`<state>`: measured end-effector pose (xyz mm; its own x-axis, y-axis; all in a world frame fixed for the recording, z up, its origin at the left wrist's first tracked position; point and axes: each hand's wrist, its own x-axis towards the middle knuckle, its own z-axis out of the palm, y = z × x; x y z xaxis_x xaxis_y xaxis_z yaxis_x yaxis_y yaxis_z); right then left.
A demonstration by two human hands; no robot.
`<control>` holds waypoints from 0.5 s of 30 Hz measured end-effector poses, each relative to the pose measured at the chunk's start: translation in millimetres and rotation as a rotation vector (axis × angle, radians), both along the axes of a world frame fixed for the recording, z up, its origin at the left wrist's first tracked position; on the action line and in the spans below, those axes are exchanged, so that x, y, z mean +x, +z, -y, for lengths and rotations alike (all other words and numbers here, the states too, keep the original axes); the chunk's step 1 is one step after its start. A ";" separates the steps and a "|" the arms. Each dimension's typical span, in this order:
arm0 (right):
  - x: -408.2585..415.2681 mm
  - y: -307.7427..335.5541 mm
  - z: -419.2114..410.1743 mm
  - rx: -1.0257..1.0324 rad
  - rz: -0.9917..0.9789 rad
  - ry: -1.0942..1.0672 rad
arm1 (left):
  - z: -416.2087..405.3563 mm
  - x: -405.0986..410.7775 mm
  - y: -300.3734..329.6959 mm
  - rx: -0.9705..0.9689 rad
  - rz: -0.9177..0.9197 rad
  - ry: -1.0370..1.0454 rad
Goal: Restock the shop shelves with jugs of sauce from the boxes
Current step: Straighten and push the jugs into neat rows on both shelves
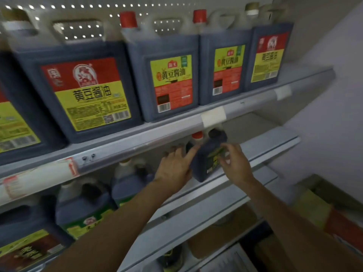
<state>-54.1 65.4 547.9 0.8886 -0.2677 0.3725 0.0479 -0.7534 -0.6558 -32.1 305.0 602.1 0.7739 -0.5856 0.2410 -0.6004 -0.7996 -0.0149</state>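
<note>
Dark translucent plastic sauce jugs (82, 83) carry glossy red-and-yellow paper labels (86, 93) and smooth red plastic caps (128, 19). The grey painted metal shelf (137, 142) looks smooth with a dull sheen; behind it, white perforated metal backing (78, 6).

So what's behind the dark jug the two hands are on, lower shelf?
Directly behind the dark jug, a red-capped jug shows only its cap and neck; the upper shelf's rail and the front jug cover its body. The left hand and right hand flank the front jug.
</note>
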 end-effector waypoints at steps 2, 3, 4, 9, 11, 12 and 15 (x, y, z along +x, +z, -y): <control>14.7 8.4 31.5 -0.004 -0.073 0.030 | 28.1 20.1 5.1 -0.018 -0.126 0.039; 23.1 11.1 42.5 -0.019 -0.099 0.056 | 39.3 30.4 5.4 -0.032 -0.205 0.055; 31.9 12.5 50.8 -0.039 -0.125 0.086 | 49.0 39.4 3.2 -0.057 -0.288 0.070; 63.4 3.9 64.1 -0.052 -0.169 0.321 | 63.0 57.0 -26.3 -0.119 -0.242 0.122; 71.4 -4.6 64.4 -0.013 -0.155 0.373 | 61.0 59.6 -37.5 -0.191 -0.244 0.114; 75.1 -8.9 64.8 0.009 -0.144 0.380 | 60.0 60.1 -41.1 -0.220 -0.252 0.113; 80.5 -17.6 64.4 0.055 -0.085 0.347 | 60.7 58.7 -42.3 -0.263 -0.249 0.123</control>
<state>26.4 1.0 530.2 0.9573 0.0373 0.2866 0.2378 -0.6655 -0.7075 26.6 244.3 559.8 0.8885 -0.4275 0.1667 -0.4588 -0.8232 0.3345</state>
